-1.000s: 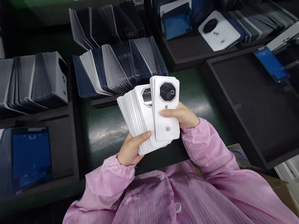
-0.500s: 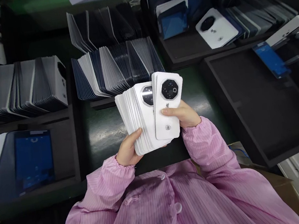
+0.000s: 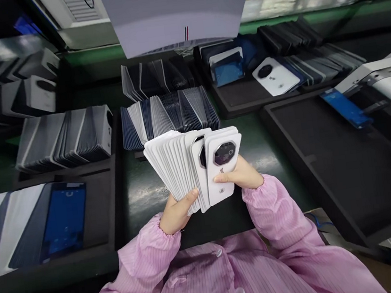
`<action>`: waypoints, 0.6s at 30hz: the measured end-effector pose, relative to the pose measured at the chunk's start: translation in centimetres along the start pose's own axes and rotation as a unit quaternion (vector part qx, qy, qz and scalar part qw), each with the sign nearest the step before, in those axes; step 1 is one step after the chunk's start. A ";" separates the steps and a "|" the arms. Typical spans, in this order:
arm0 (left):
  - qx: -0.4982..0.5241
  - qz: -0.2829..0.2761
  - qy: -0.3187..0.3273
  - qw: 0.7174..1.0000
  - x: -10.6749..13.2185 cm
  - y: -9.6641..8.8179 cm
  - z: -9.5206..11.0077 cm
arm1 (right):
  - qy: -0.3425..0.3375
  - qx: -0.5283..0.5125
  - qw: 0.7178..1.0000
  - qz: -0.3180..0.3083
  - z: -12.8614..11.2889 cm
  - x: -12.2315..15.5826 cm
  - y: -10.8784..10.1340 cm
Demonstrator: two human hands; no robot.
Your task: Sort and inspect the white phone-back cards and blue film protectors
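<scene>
My left hand (image 3: 177, 210) is closed around the lower left of a fanned stack of thin white phone back panels (image 3: 171, 166), its thumb across their edges. My right hand (image 3: 243, 174) grips a few more white phone back panels (image 3: 224, 174) at the right end, thumb on the front face. The front one carries a dark octagonal camera patch, small black lettering and a round mark. These pieces overlap the right side of the fan. Fingers behind both groups are hidden.
Beyond my hands stand rows of dark and white panels (image 3: 170, 116). On the left, a tray (image 3: 99, 215) holds more panels and a blue-faced sheet (image 3: 65, 217). At right lies a dark tray (image 3: 347, 161) with a blue-faced piece (image 3: 345, 108) at its far edge. A white sheet (image 3: 179, 10) hangs ahead.
The camera has tilted up, so the bench sits lower in view. The panels in my left hand are fanned wider at the top, and the pieces in my right hand still overlap them.
</scene>
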State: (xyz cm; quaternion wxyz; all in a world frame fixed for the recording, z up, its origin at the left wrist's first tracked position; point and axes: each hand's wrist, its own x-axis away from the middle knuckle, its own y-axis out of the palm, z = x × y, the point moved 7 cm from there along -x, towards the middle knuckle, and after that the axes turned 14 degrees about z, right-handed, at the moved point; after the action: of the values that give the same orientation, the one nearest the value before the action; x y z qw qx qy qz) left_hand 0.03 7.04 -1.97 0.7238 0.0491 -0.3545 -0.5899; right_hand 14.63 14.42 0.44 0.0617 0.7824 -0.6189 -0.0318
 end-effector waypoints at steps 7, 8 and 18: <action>-0.012 -0.052 0.029 0.998 0.2 0.3 0.5 | 0.071 -0.114 0.991 0.008 0.8 0.0 0.8; -0.014 -0.058 0.029 0.998 0.2 0.3 0.4 | 0.079 -0.121 0.989 0.012 0.9 0.0 0.8; -0.040 -0.035 0.049 0.997 0.2 -0.4 -0.1 | 0.088 -0.145 0.985 0.027 0.6 0.1 0.5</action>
State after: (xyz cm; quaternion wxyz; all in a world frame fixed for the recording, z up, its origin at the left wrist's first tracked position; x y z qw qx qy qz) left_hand -0.22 6.71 -2.17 0.7206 0.0613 -0.2928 -0.6255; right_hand 14.06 14.16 -0.11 0.2301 0.7477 -0.6208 -0.0505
